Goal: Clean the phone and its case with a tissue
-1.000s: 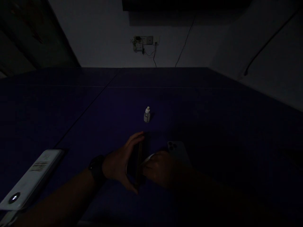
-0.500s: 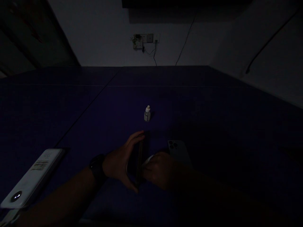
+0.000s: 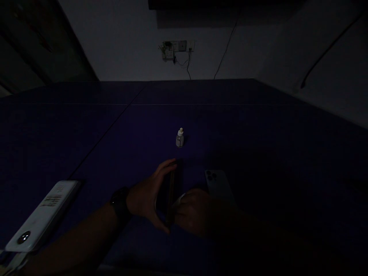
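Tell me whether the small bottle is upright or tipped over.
Upright: the small bottle stands on its base on the table, its white cap pointing up.

Purple surface [image 3: 138,126]: very dim, faintly bluish beyond the fingers [image 3: 165,165], near black to their right.
Left hand [image 3: 146,195]: weakly lit, outline readable.
Right hand [image 3: 191,211]: darker, its forearm dissolving into shadow.
Dark slab [image 3: 170,188]: between the fingers, too underexposed for detail.
Dropper bottle [image 3: 179,139]: just beyond the fingertips, pale cap distinct, small shadow on its right, suggesting light from the left.
White device [image 3: 43,214]: left of the fingers, comparatively bright, glare on its round disc, stretched toward the corner.
Phone [image 3: 219,184]: right of the fingers, dull, lower end lost in darkness.
Wall [image 3: 123,42]: far beyond the fingers, murky grey.
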`<state>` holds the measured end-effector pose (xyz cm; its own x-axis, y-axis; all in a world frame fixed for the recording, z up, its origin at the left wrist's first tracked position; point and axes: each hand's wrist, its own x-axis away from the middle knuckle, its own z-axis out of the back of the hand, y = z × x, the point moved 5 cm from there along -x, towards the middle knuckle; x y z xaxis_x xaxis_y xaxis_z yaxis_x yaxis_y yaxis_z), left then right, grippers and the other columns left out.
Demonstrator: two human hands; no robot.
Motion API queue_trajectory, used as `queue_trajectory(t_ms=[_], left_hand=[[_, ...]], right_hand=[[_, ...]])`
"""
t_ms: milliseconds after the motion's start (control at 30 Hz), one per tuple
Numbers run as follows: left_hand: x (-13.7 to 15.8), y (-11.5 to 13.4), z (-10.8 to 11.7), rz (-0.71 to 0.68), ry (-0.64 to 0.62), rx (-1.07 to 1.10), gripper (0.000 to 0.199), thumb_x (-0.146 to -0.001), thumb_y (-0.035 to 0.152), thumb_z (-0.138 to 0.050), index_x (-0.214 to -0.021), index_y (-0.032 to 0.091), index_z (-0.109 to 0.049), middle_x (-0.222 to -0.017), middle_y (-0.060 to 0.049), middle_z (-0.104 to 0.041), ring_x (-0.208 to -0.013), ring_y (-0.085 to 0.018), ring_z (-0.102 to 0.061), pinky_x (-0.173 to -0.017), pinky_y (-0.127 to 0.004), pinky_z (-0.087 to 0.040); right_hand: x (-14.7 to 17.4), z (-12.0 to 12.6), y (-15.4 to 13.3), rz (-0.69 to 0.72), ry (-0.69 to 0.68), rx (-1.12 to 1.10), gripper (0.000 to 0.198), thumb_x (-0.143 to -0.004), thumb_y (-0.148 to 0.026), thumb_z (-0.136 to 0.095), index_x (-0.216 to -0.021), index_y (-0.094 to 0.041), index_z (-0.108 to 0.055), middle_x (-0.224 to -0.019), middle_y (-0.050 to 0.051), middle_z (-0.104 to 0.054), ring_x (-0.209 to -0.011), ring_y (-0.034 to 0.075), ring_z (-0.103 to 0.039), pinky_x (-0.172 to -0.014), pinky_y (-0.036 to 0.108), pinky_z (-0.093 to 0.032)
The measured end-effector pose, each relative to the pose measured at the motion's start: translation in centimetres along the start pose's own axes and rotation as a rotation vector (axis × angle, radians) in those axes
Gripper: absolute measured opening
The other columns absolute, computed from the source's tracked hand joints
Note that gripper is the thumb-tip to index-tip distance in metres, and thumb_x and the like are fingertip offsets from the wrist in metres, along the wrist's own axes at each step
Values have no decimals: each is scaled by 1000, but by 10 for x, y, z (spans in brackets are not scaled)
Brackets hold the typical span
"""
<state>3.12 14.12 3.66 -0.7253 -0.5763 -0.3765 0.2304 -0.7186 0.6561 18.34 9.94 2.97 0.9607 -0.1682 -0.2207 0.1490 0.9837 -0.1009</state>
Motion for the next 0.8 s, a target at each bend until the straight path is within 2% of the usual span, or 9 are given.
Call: queue_trajectory(t_ms=[100,233,367,467,567,667,733,800], left_hand=[[0,0,0,20,2,17,151,-42,77,-90,-159,28,-7,-163,-22,-9,-150,-52,-14,-117,-71,-26],[0,0,0,15,7,26,153,-40,76,-91,-159,29,-8,-163,-22,-11,-150,-52,-13,-117,-72,-24],[0,0,-1,15,10,27,153,-40,76,-91,-159,29,-8,-163,-22,-11,-149,-52,-15,-117,-73,-25],[1,-1,-2,30,11,12,153,-40,76,-91,-159,29,-7,-162,-22,-11,-149,-53,-15,-116,-73,-25],[2,0,0,31,21,-26,156,-39,77,-91,-160,29,-4,-162,-22,-9,-148,-53,-15,-115,-72,-27],[2,3,1,37,9,-75,160,-39,78,-90,-161,28,0,-163,-22,-9,-148,-54,-14,-115,-72,-29],[0,6,0,44,-14,-115,160,-41,79,-88,-162,29,4,-164,-22,-9,-147,-54,-15,-114,-72,-29],[-2,10,-3,50,-37,-162,159,-44,81,-86,-162,28,7,-166,-21,-10,-146,-53,-20,-114,-72,-29]], right_hand=[[-2,-3,-2,31,-43,-64,27,-104,-20,-45,-88,-19,-67,-83,-1,-73,-71,15,-66,-58,32,-43],[-3,0,6,-75,-71,-6,21,-101,-21,-51,-89,-20,-69,-83,2,-75,-71,18,-67,-57,33,-43],[-3,-3,2,-25,-86,-63,18,-99,-23,-55,-87,-21,-68,-83,0,-75,-71,17,-69,-56,31,-43],[-2,1,7,-47,-69,-64,14,-97,-26,-58,-88,-21,-68,-81,-1,-75,-69,17,-69,-56,29,-43],[1,23,21,-84,74,-111,12,-93,-24,-58,-91,-21,-70,-78,-1,-75,-65,15,-69,-56,26,-44],[9,59,40,-140,368,-201,20,-92,-18,-53,-100,-21,-71,-86,2,-78,-67,14,-70,-62,25,-49],[17,81,52,-222,501,-214,23,-93,-17,-51,-106,-20,-70,-95,4,-79,-72,14,-72,-66,24,-52],[25,97,62,-375,586,-229,25,-95,-19,-50,-110,-20,-70,-99,6,-79,-75,15,-73,-65,24,-53]])
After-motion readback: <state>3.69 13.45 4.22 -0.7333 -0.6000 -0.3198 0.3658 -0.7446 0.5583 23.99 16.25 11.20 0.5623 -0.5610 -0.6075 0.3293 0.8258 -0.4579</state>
